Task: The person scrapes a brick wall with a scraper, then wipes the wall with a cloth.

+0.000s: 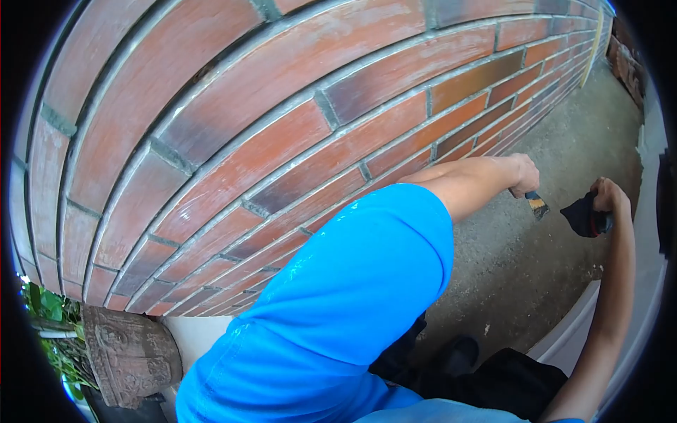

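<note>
My left hand [525,175] is closed around the handle of a small flat paintbrush [537,205], its tan-and-dark end pointing down over the concrete floor. To the right of it, my right hand [608,194] grips a black pouch-like thing [582,216] with a touch of red at its edge. I cannot make out exactly what this black thing is or whether anything is inside. A short gap separates the brush from it. The left arm, in a bright blue sleeve [352,275], reaches across in front of the brick wall [381,134].
Grey concrete floor [493,261] runs alongside the wall. A pale ledge [568,328] borders the right side. At lower left stands a carved clay pot [130,356] beside green plants [53,307]. A dark shoe [460,352] shows below.
</note>
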The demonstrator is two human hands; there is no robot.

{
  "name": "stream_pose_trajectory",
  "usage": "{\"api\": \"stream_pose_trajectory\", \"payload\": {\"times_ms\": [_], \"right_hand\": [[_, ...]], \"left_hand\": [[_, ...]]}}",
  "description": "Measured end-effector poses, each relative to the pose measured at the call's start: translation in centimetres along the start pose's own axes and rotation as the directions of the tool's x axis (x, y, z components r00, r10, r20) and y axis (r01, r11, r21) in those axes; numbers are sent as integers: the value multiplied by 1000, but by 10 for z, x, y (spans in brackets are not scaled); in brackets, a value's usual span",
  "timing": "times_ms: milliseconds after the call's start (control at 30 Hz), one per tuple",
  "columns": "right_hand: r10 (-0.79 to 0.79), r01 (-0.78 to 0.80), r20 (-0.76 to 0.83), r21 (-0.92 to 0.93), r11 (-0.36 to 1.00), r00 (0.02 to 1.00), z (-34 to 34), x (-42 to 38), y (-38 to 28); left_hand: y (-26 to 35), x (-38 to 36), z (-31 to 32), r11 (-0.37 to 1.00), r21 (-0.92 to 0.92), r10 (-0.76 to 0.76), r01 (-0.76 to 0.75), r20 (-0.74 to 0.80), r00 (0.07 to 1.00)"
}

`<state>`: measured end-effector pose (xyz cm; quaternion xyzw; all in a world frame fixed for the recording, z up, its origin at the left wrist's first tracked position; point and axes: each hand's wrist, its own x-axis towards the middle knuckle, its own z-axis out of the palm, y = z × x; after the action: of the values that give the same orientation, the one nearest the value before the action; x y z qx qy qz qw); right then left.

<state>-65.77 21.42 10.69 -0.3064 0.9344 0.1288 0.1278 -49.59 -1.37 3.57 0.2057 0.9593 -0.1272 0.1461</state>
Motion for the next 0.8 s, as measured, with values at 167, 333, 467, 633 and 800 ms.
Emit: {"api": "stream_pose_trajectory", "payload": {"times_ms": [167, 333, 467, 633, 800], "right_hand": [[-106, 116, -163, 50, 992, 981, 16, 14, 7], [-81, 85, -73, 50, 995, 994, 0, -2, -20], [-36, 29, 59, 110, 994, 998, -21, -22, -47], [-66, 58, 108, 76, 995, 992, -18, -16, -43], [-44, 43, 107, 6, 999, 993, -6, -8, -25]], "left_hand": [[0, -5, -4, 1000, -9, -5, 5, -22, 1000], [-1, -19, -11, 1000, -10, 8, -8, -21, 1000], [-2, -15, -5, 1000, 16, -2, 2, -15, 1000], [-1, -17, -10, 1000, -2, 3, -3, -15, 1000], [-2, -18, -9, 999, 0, 33, -33, -24, 999]]}}
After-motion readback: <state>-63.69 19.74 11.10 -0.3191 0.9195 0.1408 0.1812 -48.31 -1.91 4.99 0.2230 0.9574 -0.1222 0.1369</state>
